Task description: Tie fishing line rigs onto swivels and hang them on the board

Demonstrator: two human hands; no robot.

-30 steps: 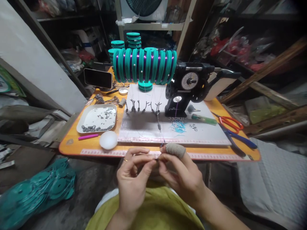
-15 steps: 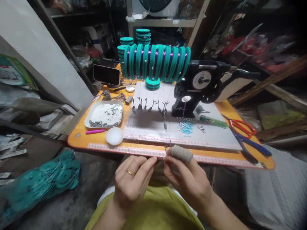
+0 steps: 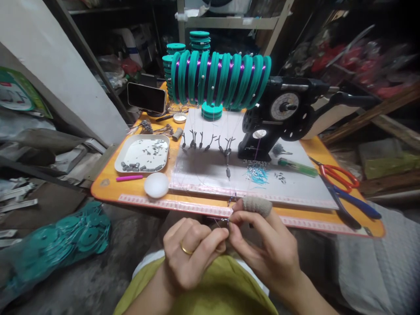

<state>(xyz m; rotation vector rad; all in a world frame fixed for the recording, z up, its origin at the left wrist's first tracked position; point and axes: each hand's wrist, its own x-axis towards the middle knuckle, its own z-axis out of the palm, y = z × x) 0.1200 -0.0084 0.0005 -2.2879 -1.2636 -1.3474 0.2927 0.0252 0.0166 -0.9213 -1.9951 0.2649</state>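
Note:
My left hand (image 3: 195, 251), with a gold ring on it, is closed, its thumb and forefinger pinched together right beside the right fingertips. A thin fishing line (image 3: 216, 223) runs at these fingers. My right hand (image 3: 267, 240) wears a grey cloth sleeve (image 3: 256, 205) on one finger and pinches a dark twisted line (image 3: 232, 199) that comes down over the table edge. Small details at the fingertips are too fine to make out. Beyond them, a grey sinker (image 3: 229, 172) lies on the white board (image 3: 203, 170), with several dark forked pieces behind it.
A row of green foam spools (image 3: 219, 81) sits on a black winding machine (image 3: 262, 131). Left are a white tray (image 3: 141, 151) of sinkers, a white bowl (image 3: 156, 185) and a pink stick (image 3: 129, 178). Right are red-handled scissors (image 3: 339, 175) and blue-handled pliers (image 3: 354, 203). A phone (image 3: 146, 97) stands behind.
Both hands have shifted slightly right in view, and my left fingertips have come down and close against the right ones. The camera view has tilted a little.

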